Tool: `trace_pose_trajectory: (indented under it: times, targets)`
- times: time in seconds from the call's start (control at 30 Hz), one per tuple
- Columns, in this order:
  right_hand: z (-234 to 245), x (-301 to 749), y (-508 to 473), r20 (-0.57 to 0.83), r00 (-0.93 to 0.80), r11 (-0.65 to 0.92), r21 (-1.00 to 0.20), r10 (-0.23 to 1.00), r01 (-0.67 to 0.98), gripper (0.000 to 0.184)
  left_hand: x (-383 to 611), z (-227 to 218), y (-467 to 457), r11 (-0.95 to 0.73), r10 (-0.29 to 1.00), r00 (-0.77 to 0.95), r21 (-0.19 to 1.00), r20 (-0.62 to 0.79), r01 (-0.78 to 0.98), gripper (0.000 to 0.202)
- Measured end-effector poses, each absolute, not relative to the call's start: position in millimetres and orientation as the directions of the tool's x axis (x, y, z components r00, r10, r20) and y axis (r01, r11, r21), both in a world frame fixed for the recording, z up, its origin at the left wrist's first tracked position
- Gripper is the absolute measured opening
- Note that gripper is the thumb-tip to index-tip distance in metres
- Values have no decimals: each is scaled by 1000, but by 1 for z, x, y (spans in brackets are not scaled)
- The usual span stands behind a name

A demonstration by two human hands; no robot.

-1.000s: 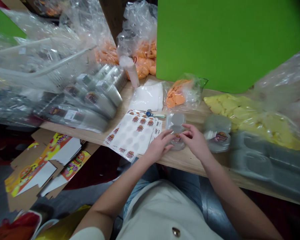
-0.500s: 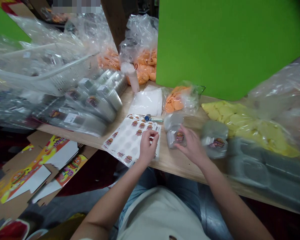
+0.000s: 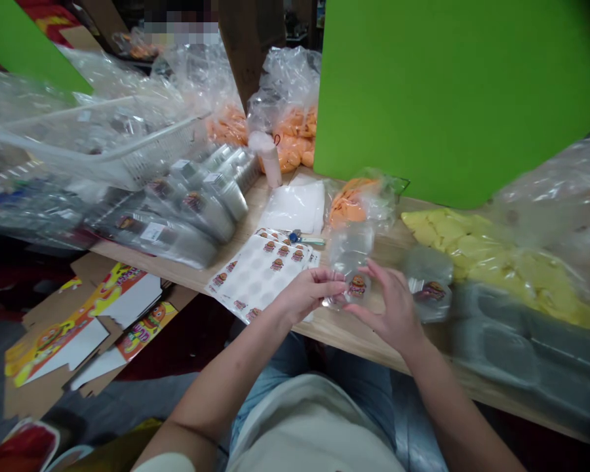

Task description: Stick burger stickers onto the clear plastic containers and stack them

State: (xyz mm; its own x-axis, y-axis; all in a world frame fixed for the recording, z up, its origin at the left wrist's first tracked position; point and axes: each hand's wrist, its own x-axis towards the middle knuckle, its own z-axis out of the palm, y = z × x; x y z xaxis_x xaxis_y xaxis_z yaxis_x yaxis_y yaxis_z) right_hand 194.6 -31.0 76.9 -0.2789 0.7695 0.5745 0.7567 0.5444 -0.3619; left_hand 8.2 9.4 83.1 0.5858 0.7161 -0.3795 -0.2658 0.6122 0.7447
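Observation:
Both of my hands hold a small clear plastic clamshell container (image 3: 350,262) above the wooden table's front edge (image 3: 354,337). A round burger sticker (image 3: 357,286) sits on its lower half. My left hand (image 3: 309,293) pinches the container's left side with curled fingers. On the right side, my right hand (image 3: 392,307) cups it, fingers wrapped round. A sticker sheet (image 3: 263,274) with several burger stickers and empty circles lies just left of my left hand.
Another stickered clear container (image 3: 429,283) lies to the right. Bags of orange pieces (image 3: 356,196), yellow pieces (image 3: 491,252), stacked clear containers (image 3: 196,203), grey trays (image 3: 526,341), a white basket (image 3: 103,147) and a green board (image 3: 447,92) crowd the table. Printed cardboard (image 3: 88,324) lies on the floor.
My left hand has come back from the sticker sheet to the container. The container is now lifted slightly off the table between both hands.

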Motion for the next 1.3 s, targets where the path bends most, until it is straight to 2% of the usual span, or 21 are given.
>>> trace_pose_trajectory:
  times: [0.13,0.23,0.3,0.4,0.47,0.57,0.63,0.73,0.8,0.87,0.97,1.03,1.1,1.17,1.23,1.3]
  targets:
    - [80,199,-46,577,-369,586,-247,729,772,79,19,88,4,507,750,558,850,-355,-140,34]
    - [83,201,-55,553,-399,575,-186,731,796,74,29,92,-1,440,805,493,889,-329,-125,37]
    - [88,203,-59,526,-377,530,-173,763,830,72,31,93,-4,481,788,521,857,-329,-186,34]
    - [97,207,-63,448,-386,502,-172,806,848,70,25,94,-4,649,642,673,727,-366,-224,29]
    - [101,210,-66,403,-424,528,-194,811,827,70,21,94,-4,712,583,702,674,-409,-198,31]
    - [102,213,-71,396,-448,560,-235,802,795,68,21,95,-5,696,589,673,704,-448,-141,32]
    - [101,213,-75,413,-442,569,-263,796,779,68,27,98,-6,622,627,650,778,-430,-85,35]
    - [102,220,-78,455,-378,540,-305,807,785,71,34,100,-5,426,788,507,904,-351,-36,43]
    - [105,234,-76,468,-306,479,-314,829,820,70,35,98,-3,347,855,428,936,-293,-53,47]
    - [107,256,-71,435,-247,396,-294,866,870,66,31,93,1,385,848,446,911,-288,-145,43]
    - [99,300,-61,346,-187,280,-243,920,929,61,24,86,10,521,808,472,801,-353,-294,37]
    - [86,325,-55,278,-181,248,-228,943,942,58,21,83,17,591,774,477,745,-416,-309,34]
    - [71,343,-53,184,-185,226,-234,965,946,52,21,78,23,609,754,479,752,-450,-253,36]
    - [60,348,-54,118,-157,181,-227,980,957,51,25,72,29,559,777,444,814,-447,-157,38]
    - [59,340,-54,142,-104,132,-212,984,968,55,29,63,33,450,831,378,893,-409,-22,38]
    - [68,320,-48,225,-81,138,-251,971,958,56,32,54,37,356,871,324,929,-370,106,40]
